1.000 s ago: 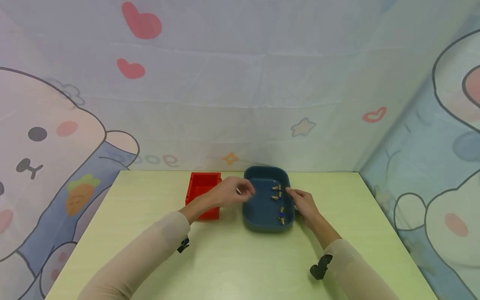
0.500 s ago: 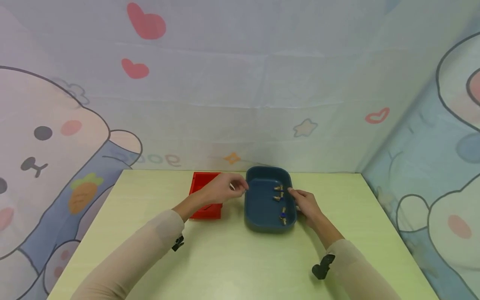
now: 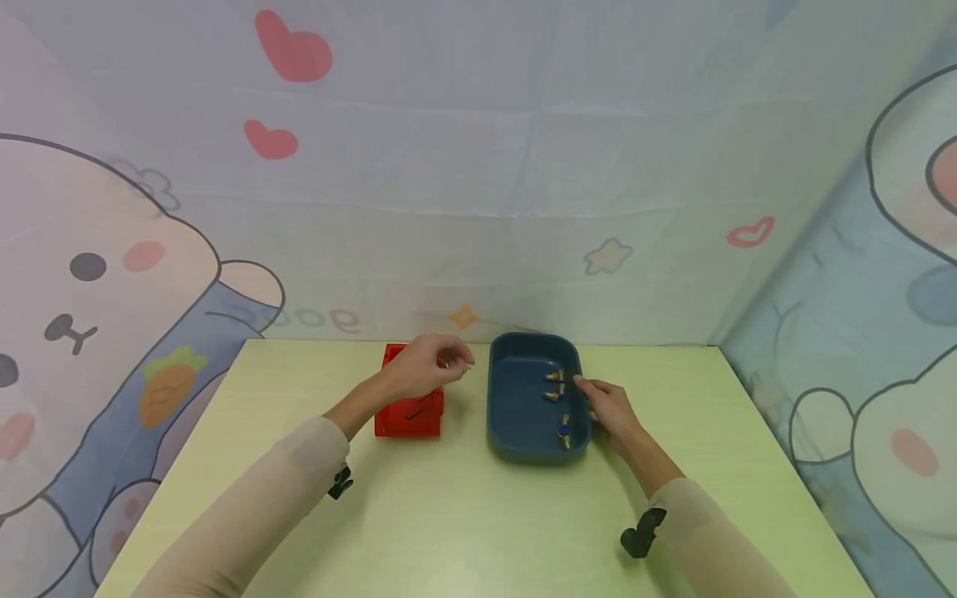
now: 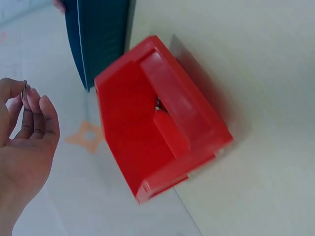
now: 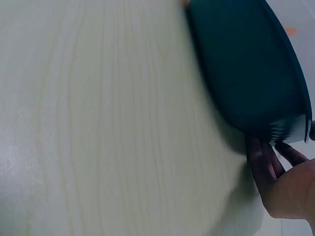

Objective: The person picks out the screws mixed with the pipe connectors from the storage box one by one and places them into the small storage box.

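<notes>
My left hand [image 3: 424, 365] hovers over the far right part of a red plastic bin [image 3: 407, 428]. Between thumb and fingertips it pinches a small, slim metal piece [image 4: 24, 90]; its exact kind cannot be told. A little metal part [image 4: 158, 104] lies inside the red bin in the left wrist view. To the right stands a dark blue tray [image 3: 519, 428]. My right hand [image 3: 611, 409] holds its right rim, thumb on top and fingers against the outer wall. Several small brass fittings [image 3: 555, 394] with blue parts lie along the tray's right side.
Both containers stand near the back edge of a pale wood-grain table [image 3: 463, 523], with a narrow gap between them. Behind the table hangs a printed cloth [image 3: 523, 208], and another printed side panel rises on the right.
My left hand has moved left, from the blue tray's left edge to over the red bin, with the small metal piece in its fingertips. The right hand keeps its hold on the tray.
</notes>
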Demonstrator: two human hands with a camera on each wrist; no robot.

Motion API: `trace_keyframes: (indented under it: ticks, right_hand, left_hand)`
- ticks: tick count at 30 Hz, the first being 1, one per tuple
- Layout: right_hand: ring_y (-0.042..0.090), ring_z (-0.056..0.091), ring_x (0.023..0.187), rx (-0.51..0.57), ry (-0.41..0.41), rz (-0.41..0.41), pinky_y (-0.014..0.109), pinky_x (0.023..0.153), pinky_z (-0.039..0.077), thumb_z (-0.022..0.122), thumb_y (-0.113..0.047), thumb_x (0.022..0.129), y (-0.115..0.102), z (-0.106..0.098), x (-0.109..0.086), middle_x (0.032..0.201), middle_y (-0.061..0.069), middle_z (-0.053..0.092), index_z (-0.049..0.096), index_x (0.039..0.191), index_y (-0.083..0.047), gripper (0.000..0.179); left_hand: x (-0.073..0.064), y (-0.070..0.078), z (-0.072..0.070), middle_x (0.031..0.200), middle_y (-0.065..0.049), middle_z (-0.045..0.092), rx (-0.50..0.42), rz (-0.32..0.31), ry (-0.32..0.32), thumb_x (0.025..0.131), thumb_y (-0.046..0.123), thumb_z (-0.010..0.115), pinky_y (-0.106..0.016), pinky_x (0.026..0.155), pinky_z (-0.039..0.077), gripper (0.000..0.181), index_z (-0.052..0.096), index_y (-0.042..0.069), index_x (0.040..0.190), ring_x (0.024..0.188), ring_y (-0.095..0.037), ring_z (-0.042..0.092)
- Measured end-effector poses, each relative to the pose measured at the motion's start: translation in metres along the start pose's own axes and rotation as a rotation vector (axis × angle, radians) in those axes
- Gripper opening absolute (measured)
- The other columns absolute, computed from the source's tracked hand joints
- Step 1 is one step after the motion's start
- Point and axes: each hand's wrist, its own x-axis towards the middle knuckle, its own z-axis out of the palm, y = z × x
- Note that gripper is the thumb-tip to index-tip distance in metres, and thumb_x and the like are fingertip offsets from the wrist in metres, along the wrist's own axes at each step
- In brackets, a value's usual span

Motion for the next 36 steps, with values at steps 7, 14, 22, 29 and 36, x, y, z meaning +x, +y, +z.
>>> trace_keyframes:
  ticks: [7,14,22,29,36]
  right_hand:
    - [0.039,0.052,0.138,0.003,-0.001,0.000,0.056,0.117,0.041,0.060,-0.048,0.107,-0.001,0.000,0.000,0.150,0.023,0.055,0.055,0.149,0.003,0.066]
    - [0.038,0.054,0.136,0.024,0.002,-0.002,0.055,0.114,0.044,0.060,-0.047,0.108,0.000,-0.001,-0.001,0.149,0.023,0.056,0.055,0.150,0.003,0.066]
    - [0.038,0.053,0.136,0.035,-0.012,-0.002,0.057,0.115,0.043,0.060,-0.047,0.108,-0.001,-0.001,-0.004,0.149,0.023,0.056,0.056,0.149,0.003,0.065]
    - [0.037,0.054,0.135,0.029,-0.008,0.001,0.056,0.114,0.044,0.060,-0.048,0.107,-0.002,0.000,-0.005,0.148,0.023,0.057,0.056,0.148,0.003,0.065]
    - [0.038,0.055,0.135,0.028,-0.007,0.003,0.056,0.115,0.043,0.062,-0.049,0.106,-0.001,0.000,-0.005,0.148,0.023,0.058,0.058,0.147,0.003,0.066]
  left_hand:
    - [-0.009,-0.012,-0.013,0.100,0.000,0.072,0.019,-0.002,0.050,0.102,0.011,0.066,-0.035,0.087,0.056,0.010,0.074,0.015,0.107,0.092,-0.019,0.065]
    - [-0.013,-0.021,-0.020,0.101,-0.002,0.072,0.029,-0.008,0.058,0.102,0.011,0.067,-0.036,0.088,0.056,0.009,0.074,0.013,0.107,0.092,-0.020,0.065]
    - [-0.016,-0.025,-0.026,0.100,-0.001,0.071,0.049,-0.019,0.078,0.102,0.011,0.067,-0.037,0.088,0.055,0.011,0.074,0.007,0.108,0.093,-0.020,0.064]
    - [-0.021,-0.030,-0.029,0.101,-0.003,0.071,0.039,-0.060,0.123,0.101,0.011,0.066,-0.036,0.085,0.055,0.015,0.073,0.002,0.111,0.093,-0.022,0.063]
    - [-0.027,-0.039,-0.032,0.098,-0.003,0.070,0.059,-0.084,0.141,0.100,0.010,0.067,-0.033,0.083,0.056,0.016,0.073,0.000,0.111,0.090,-0.021,0.064]
